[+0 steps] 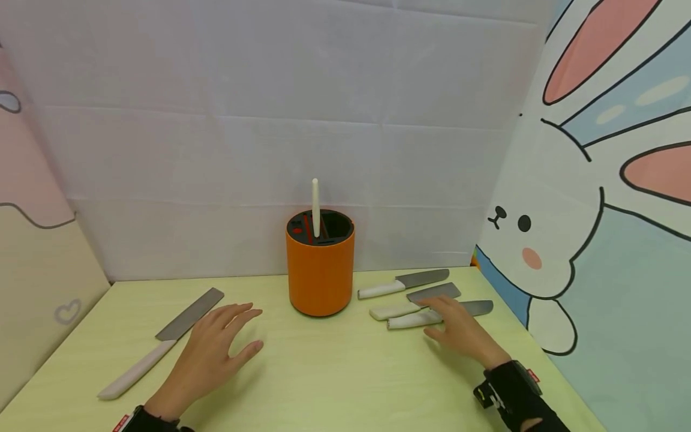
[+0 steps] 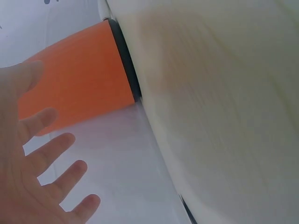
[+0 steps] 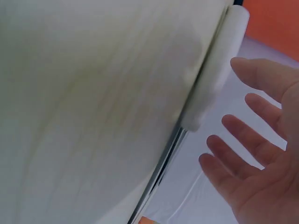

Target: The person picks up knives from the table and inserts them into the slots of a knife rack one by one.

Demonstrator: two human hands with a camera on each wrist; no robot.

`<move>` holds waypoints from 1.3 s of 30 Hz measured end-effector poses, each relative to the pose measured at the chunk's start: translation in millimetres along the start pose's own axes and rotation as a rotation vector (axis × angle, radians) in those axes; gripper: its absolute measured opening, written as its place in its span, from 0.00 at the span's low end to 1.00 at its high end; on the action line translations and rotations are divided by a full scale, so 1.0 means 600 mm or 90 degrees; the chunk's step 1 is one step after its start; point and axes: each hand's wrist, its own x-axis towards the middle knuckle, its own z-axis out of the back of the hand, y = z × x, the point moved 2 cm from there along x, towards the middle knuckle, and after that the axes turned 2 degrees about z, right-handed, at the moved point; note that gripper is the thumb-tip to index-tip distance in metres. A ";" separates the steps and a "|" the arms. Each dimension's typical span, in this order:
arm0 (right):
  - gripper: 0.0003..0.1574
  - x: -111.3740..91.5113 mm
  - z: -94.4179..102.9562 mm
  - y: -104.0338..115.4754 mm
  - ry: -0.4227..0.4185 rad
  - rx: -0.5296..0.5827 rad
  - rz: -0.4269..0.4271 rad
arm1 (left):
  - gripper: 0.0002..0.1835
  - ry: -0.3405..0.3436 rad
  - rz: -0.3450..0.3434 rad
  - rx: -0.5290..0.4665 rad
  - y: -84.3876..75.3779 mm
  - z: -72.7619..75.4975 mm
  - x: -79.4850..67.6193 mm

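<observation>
My left hand (image 1: 216, 347) hovers over the table with fingers spread, holding nothing. Beside it lies a wide-bladed knife (image 1: 190, 314) with a pale handle, partly behind the hand. On the right, my right hand (image 1: 459, 330) reaches over a group of knives, its fingers loosely extended and apart from the near handle (image 3: 217, 70) in the right wrist view. That group has a back knife (image 1: 423, 278), a middle knife (image 1: 435, 291) and a front knife (image 1: 412, 319), whose blade is partly hidden by my hand. An orange knife holder (image 1: 320, 279) stands upright between the hands.
One slim white handle (image 1: 315, 207) sticks up from the holder's black slotted top. The pale yellow table (image 1: 324, 378) ends at a white cloth backdrop (image 1: 216, 162). A rabbit-patterned cloth (image 1: 621, 312) borders the right side.
</observation>
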 end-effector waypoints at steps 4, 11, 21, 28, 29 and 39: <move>0.34 0.008 -0.007 -0.016 0.014 -0.006 0.025 | 0.28 -0.002 0.000 -0.004 -0.002 0.002 0.000; 0.24 0.022 -0.014 -0.028 0.046 -0.031 0.063 | 0.27 -0.012 -0.009 -0.006 -0.004 0.001 0.001; 0.21 0.031 -0.020 -0.033 0.070 -0.076 0.085 | 0.27 -0.018 -0.010 -0.007 -0.001 -0.001 0.002; 0.21 0.040 -0.026 -0.033 0.089 -0.093 0.085 | 0.27 -0.021 -0.009 -0.008 -0.001 0.000 0.000; 0.21 0.040 -0.026 -0.034 0.093 -0.094 0.083 | 0.27 -0.019 -0.009 -0.008 0.000 -0.001 0.000; 0.21 0.042 -0.028 -0.033 0.109 -0.088 0.074 | 0.27 -0.006 -0.003 -0.017 0.000 -0.003 -0.001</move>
